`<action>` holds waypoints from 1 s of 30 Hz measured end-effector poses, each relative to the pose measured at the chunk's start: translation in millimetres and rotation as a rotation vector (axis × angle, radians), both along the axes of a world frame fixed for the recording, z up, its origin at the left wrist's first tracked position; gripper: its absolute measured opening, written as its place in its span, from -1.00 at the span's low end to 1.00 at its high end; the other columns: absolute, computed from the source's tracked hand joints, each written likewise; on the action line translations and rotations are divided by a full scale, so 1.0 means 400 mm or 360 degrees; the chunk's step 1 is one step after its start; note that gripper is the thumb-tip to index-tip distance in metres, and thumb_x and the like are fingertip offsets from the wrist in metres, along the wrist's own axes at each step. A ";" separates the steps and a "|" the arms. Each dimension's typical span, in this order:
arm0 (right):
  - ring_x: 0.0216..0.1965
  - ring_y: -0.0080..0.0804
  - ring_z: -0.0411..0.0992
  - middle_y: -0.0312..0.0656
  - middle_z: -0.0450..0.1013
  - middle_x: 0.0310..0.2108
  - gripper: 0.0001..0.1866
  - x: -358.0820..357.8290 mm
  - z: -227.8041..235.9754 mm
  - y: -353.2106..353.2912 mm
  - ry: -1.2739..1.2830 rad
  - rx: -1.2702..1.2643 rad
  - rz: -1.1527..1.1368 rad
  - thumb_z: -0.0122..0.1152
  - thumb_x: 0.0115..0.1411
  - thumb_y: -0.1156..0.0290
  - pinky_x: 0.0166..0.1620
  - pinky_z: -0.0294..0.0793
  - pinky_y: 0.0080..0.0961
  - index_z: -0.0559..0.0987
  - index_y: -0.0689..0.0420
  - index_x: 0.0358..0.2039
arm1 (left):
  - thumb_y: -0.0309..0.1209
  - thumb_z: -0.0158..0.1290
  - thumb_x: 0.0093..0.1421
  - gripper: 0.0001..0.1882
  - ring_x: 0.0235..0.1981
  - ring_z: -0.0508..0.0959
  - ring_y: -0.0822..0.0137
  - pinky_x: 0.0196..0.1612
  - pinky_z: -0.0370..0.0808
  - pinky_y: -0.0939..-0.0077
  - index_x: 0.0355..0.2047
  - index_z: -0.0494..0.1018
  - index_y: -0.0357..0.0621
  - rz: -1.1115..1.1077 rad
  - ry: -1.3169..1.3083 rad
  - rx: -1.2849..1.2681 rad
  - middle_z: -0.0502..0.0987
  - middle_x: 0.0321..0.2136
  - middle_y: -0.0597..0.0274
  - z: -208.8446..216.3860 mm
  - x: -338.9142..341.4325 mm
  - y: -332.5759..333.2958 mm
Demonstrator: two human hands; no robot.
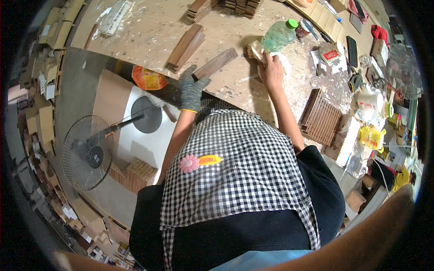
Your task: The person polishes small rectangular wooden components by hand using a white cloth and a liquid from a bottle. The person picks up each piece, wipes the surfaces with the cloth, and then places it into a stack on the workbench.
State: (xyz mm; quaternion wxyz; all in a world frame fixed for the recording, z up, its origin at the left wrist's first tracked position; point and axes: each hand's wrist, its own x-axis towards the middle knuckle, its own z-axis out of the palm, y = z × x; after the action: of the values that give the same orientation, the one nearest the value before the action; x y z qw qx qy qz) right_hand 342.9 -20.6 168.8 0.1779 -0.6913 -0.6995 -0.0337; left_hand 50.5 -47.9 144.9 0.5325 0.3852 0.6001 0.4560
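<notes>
My left hand point(193, 89), in a grey knitted glove with a yellow cuff, grips the near end of a brown wooden strip point(216, 64) at the table's front edge. The strip slants away to the right with its far end over the tabletop. My bare right hand point(271, 74) is closed on a crumpled whitish cloth point(285, 64), its fingertips partly hidden in the folds. Just beyond the cloth is a clear plastic bottle point(278, 37) with a green cap. A small stack of wooden strips point(186, 49) lies left of the held one.
More wood bundles point(203, 9) sit at the far edge. A dark jar point(304, 28), a white tub point(332, 52) and a phone point(352, 51) are on the right. Nearer lies a row of brown strips point(321, 116). A standing fan point(88, 152) is on the floor at left.
</notes>
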 end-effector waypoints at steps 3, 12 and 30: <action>-0.27 -0.08 0.43 -0.02 0.37 -0.31 -0.58 -0.089 0.102 0.037 0.0271 -0.0100 0.0029 0.34 0.13 0.22 -0.23 0.45 -0.19 0.49 0.16 -0.07 | -0.46 0.24 0.11 -0.42 -0.15 0.58 0.26 -0.12 0.56 0.44 0.13 0.36 -0.41 -0.0110 0.0217 0.0012 0.57 -0.19 -0.06 0.037 -0.009 0.016; 0.06 -0.23 0.40 -0.12 0.48 -0.06 -0.59 -0.337 0.021 0.106 0.0014 -0.0158 0.1017 -0.05 0.37 0.06 0.20 0.32 -0.16 0.59 0.09 -0.07 | -0.39 0.18 0.16 -0.64 -0.30 0.61 0.20 -0.16 0.53 0.34 -0.07 0.53 -0.33 -0.0348 0.1004 -0.0371 0.65 -0.28 0.08 0.095 -0.004 0.019; -0.02 -0.11 0.50 -0.07 0.55 -0.06 -0.69 -0.238 -0.006 0.169 0.0339 -0.0557 0.1438 0.23 0.17 0.29 0.25 0.30 -0.19 0.64 0.08 -0.08 | -0.59 0.31 0.04 -0.05 0.18 0.37 0.18 0.21 0.39 0.38 0.35 0.00 -0.39 -0.0087 -0.0334 -0.0020 0.27 0.23 -0.09 0.041 -0.018 -0.054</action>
State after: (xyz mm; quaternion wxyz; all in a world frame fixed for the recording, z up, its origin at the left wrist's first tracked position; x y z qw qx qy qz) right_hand 247.6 47.0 166.4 0.1265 -0.3381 -0.9023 0.2356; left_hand 43.5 -69.5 161.3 0.6071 0.3483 0.5331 0.4754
